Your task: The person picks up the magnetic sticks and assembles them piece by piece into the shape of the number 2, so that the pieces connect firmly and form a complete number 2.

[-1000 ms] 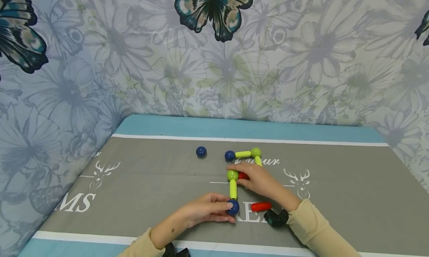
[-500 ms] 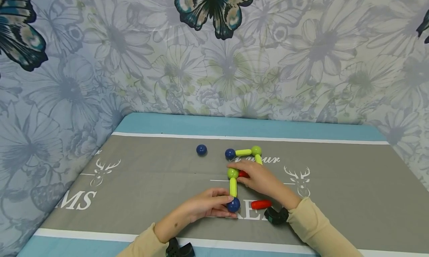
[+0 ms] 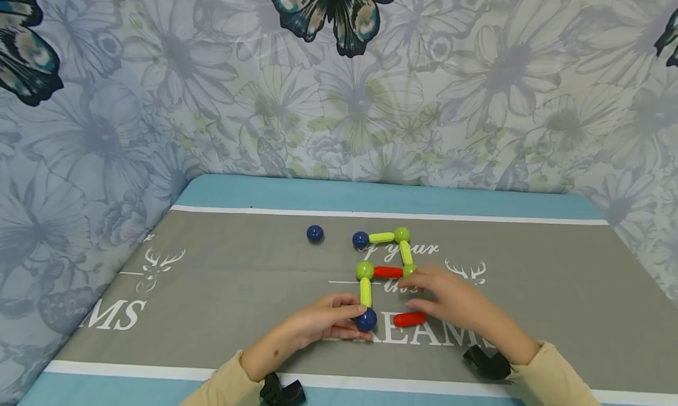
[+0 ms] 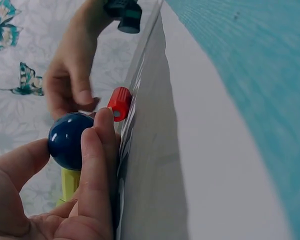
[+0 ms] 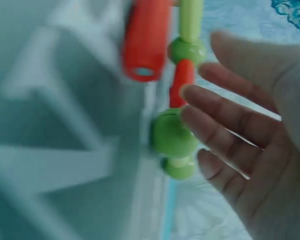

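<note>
My left hand [image 3: 324, 322] pinches a blue ball [image 3: 366, 320] between thumb and fingers. That ball ends a chain of ball-and-rod pieces on the grey mat. From it a yellow-green rod [image 3: 365, 292] runs to a green ball [image 3: 364, 270], then a red rod [image 3: 388, 272] to another green ball [image 3: 409, 270]. Beyond, a yellow-green rod [image 3: 406, 252], a green ball [image 3: 402, 235] and another rod [image 3: 381, 238] lead to a blue ball [image 3: 361, 240]. My right hand [image 3: 455, 297] hovers beside the chain's right green ball, fingers spread and holding nothing in the right wrist view.
A loose red rod [image 3: 409, 319] lies on the mat between the hands. Farther back and left sits a loose blue ball [image 3: 315, 233]. The grey mat [image 3: 228, 265] has white lettering, over a blue surface [image 3: 371, 192] that meets a flowered wall.
My right hand has let go of the red rod area and moved right, uncovering the rod and the green ball at its end. The left hand keeps its hold on the blue ball.
</note>
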The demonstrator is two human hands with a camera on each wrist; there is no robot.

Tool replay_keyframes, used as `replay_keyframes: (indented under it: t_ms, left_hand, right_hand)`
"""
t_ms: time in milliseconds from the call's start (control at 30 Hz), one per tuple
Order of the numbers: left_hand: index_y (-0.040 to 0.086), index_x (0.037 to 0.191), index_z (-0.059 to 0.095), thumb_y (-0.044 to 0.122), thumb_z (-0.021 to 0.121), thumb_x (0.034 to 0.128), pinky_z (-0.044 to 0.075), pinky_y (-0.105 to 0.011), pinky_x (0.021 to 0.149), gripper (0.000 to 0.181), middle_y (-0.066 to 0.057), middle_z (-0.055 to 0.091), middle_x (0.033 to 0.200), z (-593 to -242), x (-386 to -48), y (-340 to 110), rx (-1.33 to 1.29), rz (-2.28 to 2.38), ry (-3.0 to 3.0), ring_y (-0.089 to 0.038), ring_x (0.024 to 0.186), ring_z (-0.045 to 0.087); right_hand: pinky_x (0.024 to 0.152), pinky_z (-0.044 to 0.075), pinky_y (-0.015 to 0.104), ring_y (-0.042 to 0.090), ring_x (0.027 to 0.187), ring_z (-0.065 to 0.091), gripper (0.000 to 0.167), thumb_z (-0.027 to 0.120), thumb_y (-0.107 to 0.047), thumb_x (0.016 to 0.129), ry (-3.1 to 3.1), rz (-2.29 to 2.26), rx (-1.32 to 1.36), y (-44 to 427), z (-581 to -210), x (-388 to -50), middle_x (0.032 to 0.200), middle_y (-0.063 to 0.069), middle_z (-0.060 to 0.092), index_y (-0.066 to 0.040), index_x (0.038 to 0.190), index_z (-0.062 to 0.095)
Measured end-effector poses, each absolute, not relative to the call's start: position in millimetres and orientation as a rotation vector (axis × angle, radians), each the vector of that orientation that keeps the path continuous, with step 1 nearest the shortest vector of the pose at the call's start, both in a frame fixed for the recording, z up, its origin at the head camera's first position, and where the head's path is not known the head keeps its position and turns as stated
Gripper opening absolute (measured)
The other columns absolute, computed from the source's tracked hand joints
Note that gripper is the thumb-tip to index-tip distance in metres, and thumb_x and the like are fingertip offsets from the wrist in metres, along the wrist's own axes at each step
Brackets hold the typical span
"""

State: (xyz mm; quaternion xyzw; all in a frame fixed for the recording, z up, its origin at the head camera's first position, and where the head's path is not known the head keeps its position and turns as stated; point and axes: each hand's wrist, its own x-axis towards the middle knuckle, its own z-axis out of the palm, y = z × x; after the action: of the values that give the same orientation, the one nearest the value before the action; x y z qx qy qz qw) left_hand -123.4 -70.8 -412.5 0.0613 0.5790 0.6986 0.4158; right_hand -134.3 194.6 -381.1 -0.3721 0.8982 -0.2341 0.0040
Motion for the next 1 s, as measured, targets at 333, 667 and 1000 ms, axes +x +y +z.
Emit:
replay_keyframes:
  t_ms: [333,667,1000]
  left_hand:
    - [-0.009,0.129,0.043,0.014,0.052,0.0969,0.053,-0.028,0.073,0.041,-0.020,0.064,0.100,-412,-122,-71,0.187,1.758,1.455,-0.028,0.089,0.066]
    - [-0.008,0.135,0.036,0.015,0.054,0.0963,0.053,-0.027,0.072,0.048,-0.021,0.064,0.100,-406,-122,-70,0.164,1.731,1.507,-0.025,0.086,0.067]
    - [-0.007,0.132,0.041,0.014,0.055,0.0954,0.053,-0.027,0.072,0.044,-0.021,0.065,0.098,-410,-121,-70,0.145,1.745,1.500,-0.024,0.085,0.066]
  right_hand:
    - [0.069,0.048,0.028,0.005,0.079,0.051,0.018,0.072,-0.028,0.083,2.621,-0.778,-1.034,201,-395,-124,0.090,-0.015,0.054,-0.018,0.097,0.069]
    - [0.063,0.046,0.023,0.005,0.073,0.049,0.014,0.073,-0.024,0.083,2.566,-0.799,-1.010,203,-391,-121,0.084,-0.016,0.053,-0.019,0.095,0.067]
    - [0.060,0.047,0.022,0.003,0.069,0.051,0.015,0.070,-0.029,0.086,2.471,-0.940,-1.004,195,-389,-114,0.083,-0.017,0.057,-0.018,0.096,0.069]
